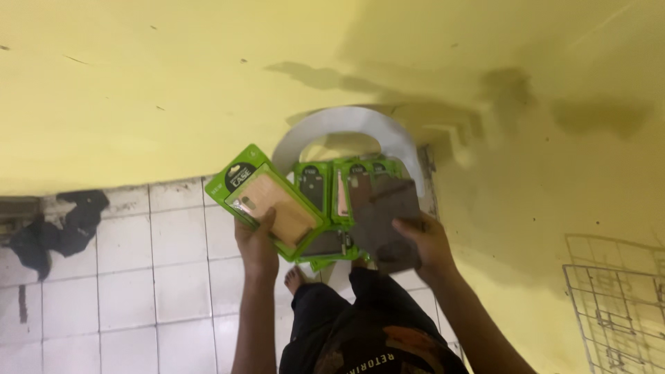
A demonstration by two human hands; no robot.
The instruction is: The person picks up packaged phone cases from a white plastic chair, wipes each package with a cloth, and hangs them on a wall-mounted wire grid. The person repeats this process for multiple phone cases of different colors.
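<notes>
L hand (255,244) is closed on a green-framed phone-case pkg (269,201) w/ a tan case showing thru the clear front; thumb lies across the lower front face, pkg tilted, one corner pointing up-left. R hand (428,244) grips a dark brown flat card or case back (385,223) by its right edge, thumb on top, fingers hidden under it. Between the two hands, a fanned stack of more green phone-case pkgs (331,185) overlaps; can't tell which hand carries the stack, since its lower edges sit behind the tan pkg and the brown piece. All held in the air over a white tiled floor (125,277), close to a yellow wall (173,76). A white curved piece (346,123) sits against the wall behind the pkgs. A bare foot (295,278) shows below, and a dark cloth heap (59,228) lies on the floor well to the left. A wire grid rack (616,312) stands at far right.

Risks, as I judge: the fan looks loosely pinched, so middle pkgs could slide out and drop to the tiles if either grip shifts. Slick plastic fronts add to that. Brown piece is held by one edge only, so a tilt could let it slip.
</notes>
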